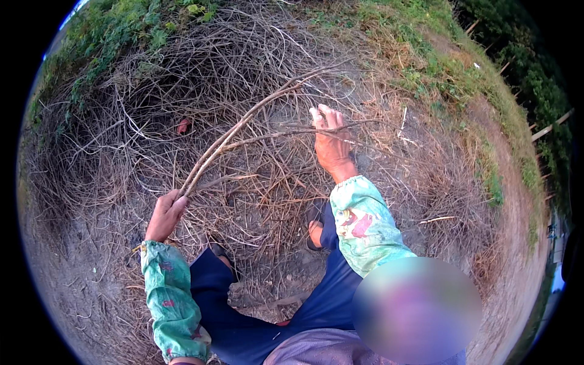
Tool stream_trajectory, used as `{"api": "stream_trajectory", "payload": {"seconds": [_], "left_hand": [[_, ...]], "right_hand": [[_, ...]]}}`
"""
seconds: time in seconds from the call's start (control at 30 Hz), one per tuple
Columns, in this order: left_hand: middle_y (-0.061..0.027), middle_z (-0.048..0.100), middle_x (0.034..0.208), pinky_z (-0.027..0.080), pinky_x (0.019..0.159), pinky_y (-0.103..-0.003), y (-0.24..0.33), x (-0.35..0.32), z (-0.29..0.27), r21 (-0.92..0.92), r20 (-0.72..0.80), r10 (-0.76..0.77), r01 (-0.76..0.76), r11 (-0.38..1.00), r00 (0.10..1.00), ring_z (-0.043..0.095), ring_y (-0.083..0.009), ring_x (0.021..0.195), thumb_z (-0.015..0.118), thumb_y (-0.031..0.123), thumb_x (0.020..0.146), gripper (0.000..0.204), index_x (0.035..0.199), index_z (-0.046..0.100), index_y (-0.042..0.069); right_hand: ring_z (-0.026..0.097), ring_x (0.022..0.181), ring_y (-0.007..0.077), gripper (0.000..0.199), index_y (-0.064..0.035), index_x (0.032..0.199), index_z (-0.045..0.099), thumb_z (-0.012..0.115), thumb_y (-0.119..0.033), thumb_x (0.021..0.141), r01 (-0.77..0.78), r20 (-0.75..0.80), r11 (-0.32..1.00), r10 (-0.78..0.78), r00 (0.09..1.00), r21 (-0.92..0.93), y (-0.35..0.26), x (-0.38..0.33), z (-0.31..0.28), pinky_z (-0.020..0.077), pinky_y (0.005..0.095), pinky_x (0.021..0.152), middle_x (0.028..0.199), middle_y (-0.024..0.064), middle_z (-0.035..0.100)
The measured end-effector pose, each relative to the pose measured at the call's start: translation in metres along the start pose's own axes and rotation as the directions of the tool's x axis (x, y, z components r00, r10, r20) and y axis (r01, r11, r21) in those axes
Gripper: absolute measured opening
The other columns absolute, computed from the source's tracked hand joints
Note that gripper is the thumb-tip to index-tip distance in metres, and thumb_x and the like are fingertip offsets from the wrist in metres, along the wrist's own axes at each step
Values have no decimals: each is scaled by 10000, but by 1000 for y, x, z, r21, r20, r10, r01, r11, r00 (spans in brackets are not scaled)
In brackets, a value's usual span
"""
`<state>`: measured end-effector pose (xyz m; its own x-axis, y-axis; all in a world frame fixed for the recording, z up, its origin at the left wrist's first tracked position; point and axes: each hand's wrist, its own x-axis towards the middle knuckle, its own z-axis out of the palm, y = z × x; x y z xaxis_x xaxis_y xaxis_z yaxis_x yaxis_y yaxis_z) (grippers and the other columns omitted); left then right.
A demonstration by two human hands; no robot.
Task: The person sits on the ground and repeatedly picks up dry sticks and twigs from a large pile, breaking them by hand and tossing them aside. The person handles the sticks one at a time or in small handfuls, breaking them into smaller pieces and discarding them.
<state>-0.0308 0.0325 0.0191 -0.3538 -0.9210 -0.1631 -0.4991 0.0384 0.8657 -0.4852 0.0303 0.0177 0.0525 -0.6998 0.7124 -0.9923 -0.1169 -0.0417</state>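
Observation:
My left hand (166, 214) is closed around the thick lower ends of a forked dry branch (240, 125). The branch's long stems slant up and to the right, held above the ground, and a thinner side shoot runs right from the fork. My right hand (332, 145) is raised beside this side shoot, back of the hand upward. Its fingers are bent and apart from the thumb, and the shoot crosses over the hand. I see nothing gripped there. Both forearms wear green patterned sleeves.
A wide tangle of dry twigs (243, 55) covers the far ground, with green plants (128, 30) behind it at left. Loose twigs (274, 213) lie between my feet. A small reddish scrap (184, 125) sits among the twigs. Grass (420, 55) grows along the right.

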Motion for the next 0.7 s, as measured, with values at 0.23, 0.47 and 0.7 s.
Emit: {"api": "stream_trajectory", "payload": {"seconds": [0.23, 0.47, 0.7], "left_hand": [[52, 462, 625, 326, 491, -239, 4, -11, -10, -77, 321, -67, 97, 992, 945, 403, -49, 548, 563, 209, 984, 222, 875, 600, 20], [49, 478, 630, 305, 484, -226, 3, -4, -5, -82, 270, -32, 56, 995, 962, 408, -39, 554, 593, 171, 947, 196, 834, 603, 11], [67, 430, 611, 250, 425, -199, -49, 4, -15, -260, 287, -84, 162, 952, 954, 360, -15, 491, 588, 167, 930, 137, 866, 546, 53]], "right_hand": [[492, 1284, 319, 397, -77, 1256, 599, 589, -90, 859, 144, 15, 989, -144, 989, 19, -11, 9, -1, 352, 515, 1103, 1344, 111, 560], [574, 908, 252, 159, -88, 991, 609, 635, -218, 903, 72, 364, 969, -157, 918, 236, 6, -6, -14, 474, 415, 817, 929, 64, 585], [534, 799, 219, 295, -84, 951, 565, 620, -372, 920, 45, 452, 965, -163, 877, 260, 4, -19, -2, 471, 382, 718, 845, 57, 502]]}}
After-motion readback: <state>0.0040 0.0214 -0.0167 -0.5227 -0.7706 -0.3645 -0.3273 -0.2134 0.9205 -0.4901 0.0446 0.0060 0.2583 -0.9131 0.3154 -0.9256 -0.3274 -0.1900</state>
